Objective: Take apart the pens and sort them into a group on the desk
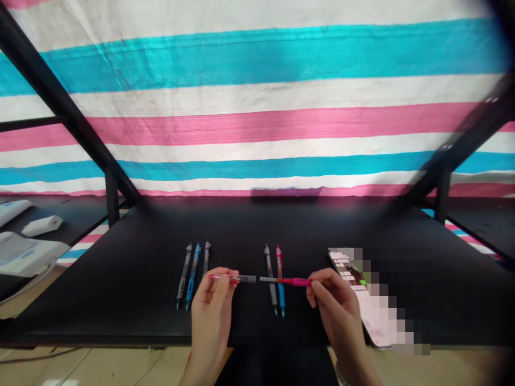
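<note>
My left hand (212, 311) pinches a clear pen barrel (245, 279) with a red part at its hand end. In my right hand (341, 308) is the pink grip section of a pen (300, 282), its refill (269, 280) sticking out to the left. The two pen parts are level and face each other, with a small gap between them. Behind them lie a grey pen (271, 279) and a pen with a red top and blue grip (280, 262). Near my left hand are a grey pen (184, 276), a blue pen (193, 273) and a dark-tipped pen (207, 254) partly hidden by the hand.
A phone (372, 316), partly blurred out, lies beside my right hand on the black table (140, 257). Black frame bars (80, 128) rise at both sides. A striped sheet (257, 123) hangs behind. White devices (28, 252) sit on another surface at far left.
</note>
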The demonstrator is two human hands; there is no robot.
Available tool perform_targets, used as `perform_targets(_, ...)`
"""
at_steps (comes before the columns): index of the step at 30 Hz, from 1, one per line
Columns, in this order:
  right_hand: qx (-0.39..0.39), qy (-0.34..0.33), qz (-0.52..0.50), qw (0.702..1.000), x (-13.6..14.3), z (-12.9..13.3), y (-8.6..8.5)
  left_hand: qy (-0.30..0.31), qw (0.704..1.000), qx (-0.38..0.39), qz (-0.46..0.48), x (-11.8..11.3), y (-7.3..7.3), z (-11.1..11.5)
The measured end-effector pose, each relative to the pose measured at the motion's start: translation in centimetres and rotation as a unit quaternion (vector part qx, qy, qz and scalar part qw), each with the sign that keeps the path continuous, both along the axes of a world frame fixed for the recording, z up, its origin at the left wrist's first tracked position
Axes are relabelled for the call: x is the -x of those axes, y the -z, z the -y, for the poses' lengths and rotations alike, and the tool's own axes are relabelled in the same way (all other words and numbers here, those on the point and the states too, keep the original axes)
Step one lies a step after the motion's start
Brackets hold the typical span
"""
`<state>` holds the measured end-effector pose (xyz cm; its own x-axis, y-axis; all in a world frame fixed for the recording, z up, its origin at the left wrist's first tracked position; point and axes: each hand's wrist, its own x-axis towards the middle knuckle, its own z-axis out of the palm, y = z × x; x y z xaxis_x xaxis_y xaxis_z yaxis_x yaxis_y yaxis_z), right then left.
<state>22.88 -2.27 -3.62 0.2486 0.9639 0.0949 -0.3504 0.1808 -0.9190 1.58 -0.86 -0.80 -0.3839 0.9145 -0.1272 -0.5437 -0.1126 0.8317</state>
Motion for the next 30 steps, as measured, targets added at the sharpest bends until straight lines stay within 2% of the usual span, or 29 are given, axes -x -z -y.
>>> perform_targets(8,-0.006,0.003,0.024,1.0,-0.1,0.0,-0.1,0.011,1.0,0.002,-0.014,0.0,0.2,0.0)
perform_targets(11,0.004,-0.007,0.093,0.996,0.2,0.2,-0.3,0.028,0.999,0.011,-0.039,-0.1,0.1,0.0)
perform_targets(15,-0.016,-0.029,0.222,0.974,1.1,0.2,-1.1,0.068,0.994,0.023,-0.082,-0.2,0.1,0.2)
perform_targets(21,-0.001,-0.045,0.298,0.954,1.5,0.0,-1.9,0.092,0.991,0.015,-0.101,0.0,0.6,0.4)
perform_targets(25,-0.03,-0.075,0.306,0.949,1.1,0.0,-1.8,0.074,0.994,0.02,-0.08,0.0,0.5,0.3)
perform_targets(30,-0.011,-0.056,0.324,0.944,1.4,0.1,-1.8,0.07,0.995,0.03,-0.065,0.0,0.2,0.1)
